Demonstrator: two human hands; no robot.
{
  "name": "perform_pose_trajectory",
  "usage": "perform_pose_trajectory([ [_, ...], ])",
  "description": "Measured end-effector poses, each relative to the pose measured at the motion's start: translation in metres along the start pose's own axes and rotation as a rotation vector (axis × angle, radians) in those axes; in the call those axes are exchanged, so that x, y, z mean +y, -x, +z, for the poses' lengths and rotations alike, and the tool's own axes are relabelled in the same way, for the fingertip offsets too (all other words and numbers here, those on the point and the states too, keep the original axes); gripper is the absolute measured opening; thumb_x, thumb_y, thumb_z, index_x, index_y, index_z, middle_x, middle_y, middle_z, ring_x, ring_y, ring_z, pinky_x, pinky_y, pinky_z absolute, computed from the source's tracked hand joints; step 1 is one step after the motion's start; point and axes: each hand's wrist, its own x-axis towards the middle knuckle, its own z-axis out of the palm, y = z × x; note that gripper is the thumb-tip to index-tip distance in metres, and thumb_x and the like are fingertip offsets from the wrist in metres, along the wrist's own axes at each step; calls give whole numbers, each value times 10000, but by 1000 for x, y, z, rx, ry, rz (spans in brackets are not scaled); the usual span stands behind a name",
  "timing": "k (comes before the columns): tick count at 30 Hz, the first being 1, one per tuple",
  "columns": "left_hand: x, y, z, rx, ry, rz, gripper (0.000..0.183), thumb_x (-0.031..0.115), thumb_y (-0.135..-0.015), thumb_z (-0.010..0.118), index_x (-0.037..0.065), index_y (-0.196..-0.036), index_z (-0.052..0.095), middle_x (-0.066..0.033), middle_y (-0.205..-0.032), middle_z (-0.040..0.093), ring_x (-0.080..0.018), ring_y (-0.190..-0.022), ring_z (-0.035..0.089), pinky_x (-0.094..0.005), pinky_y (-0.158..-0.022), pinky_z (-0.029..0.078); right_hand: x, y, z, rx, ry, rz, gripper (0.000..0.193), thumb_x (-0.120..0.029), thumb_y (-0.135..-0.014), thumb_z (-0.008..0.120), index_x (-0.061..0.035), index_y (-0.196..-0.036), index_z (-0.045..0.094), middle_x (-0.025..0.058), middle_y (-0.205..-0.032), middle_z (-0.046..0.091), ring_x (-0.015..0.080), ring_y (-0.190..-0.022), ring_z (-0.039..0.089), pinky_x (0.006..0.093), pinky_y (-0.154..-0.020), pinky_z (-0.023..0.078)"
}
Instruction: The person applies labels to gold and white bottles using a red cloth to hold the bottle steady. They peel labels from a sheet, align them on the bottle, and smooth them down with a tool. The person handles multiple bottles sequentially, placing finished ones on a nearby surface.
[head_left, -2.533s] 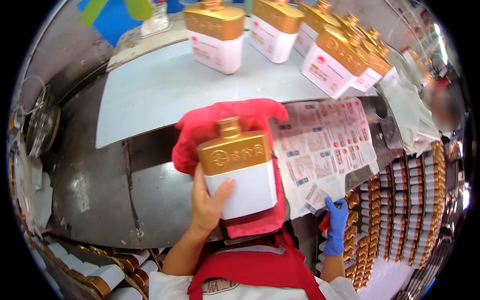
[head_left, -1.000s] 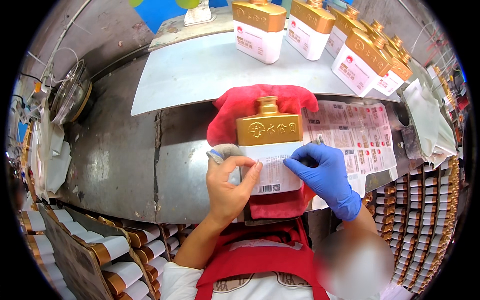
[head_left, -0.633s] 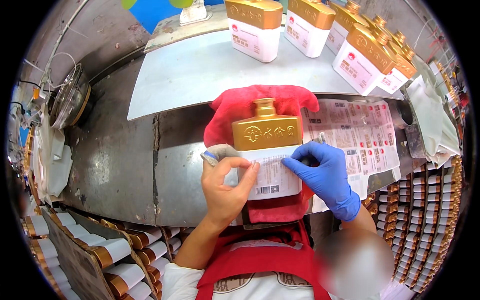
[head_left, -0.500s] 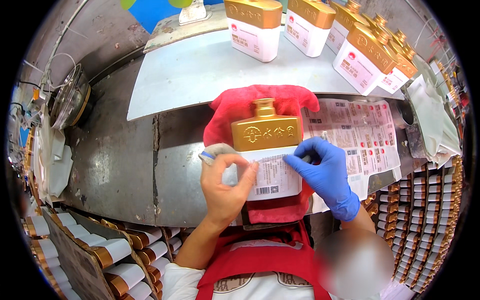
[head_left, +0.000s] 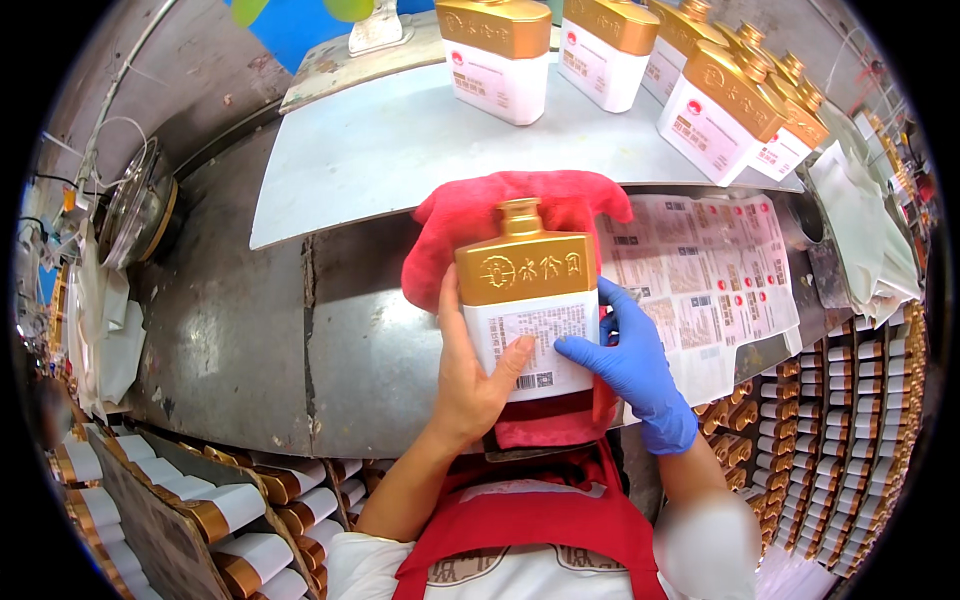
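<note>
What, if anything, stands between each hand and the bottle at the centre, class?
Nothing visible: the left hand lays a bare thumb directly on the bottle; the right hand touches it through a blue glove. Contact behind the bottle is hidden.

1. A cloth (head_left: 428, 262) lies on the counter (head_left: 220, 340), a bottle (head_left: 530, 300) over it.
2. Label sheets (head_left: 705, 265) lie right of the cloth.
3. Behind the cloth, a board (head_left: 370, 170) carries standing bottles (head_left: 495, 85), most toward its right.
4. Stacked bottles (head_left: 861, 400) flank the near right; lying bottles (head_left: 238, 505), the near left.

The left hand (head_left: 478, 378) has tabletop (head_left: 220, 340) room leftward; upright bottles (head_left: 493, 85) block ahead.
</note>
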Motion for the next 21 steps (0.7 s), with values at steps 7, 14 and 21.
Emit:
perform_pose_trajectory([
  [7, -6, 2, -12, -86, -96, 42, 810, 96, -916, 529, -28, -1456, -61, -187, -1418, 298, -242, -1267, 380, -338, -1060, 294, 4, 0, 0, -15, -110, 73, 738, -103, -721, 789, 33, -1335, 402, 123, -1019, 624, 118, -833, 616, 236, -715, 515],
  [14, -3, 10, -9, -36, 16, 7, 778, 68, -905, 523, 3, -1473, -5, -162, -1429, 304, -216, -1293, 355, -346, -1066, 294, 13, 0, -6, 65, 168, -41, 755, -217, -673, 819, 15, -1306, 479, 8, -828, 568, 58, -633, 470, 209, -589, 427],
  [21, -10, 6, -10, 3, -51, 1, 772, 124, -891, 606, -54, -1443, 95, -191, -1309, 439, -222, -1152, 503, -314, -962, 416, 4, -8, 2, 123, 254, -45, 736, -235, -653, 834, 5, -1266, 507, -6, -779, 562, 35, -613, 454, 208, -558, 425],
])
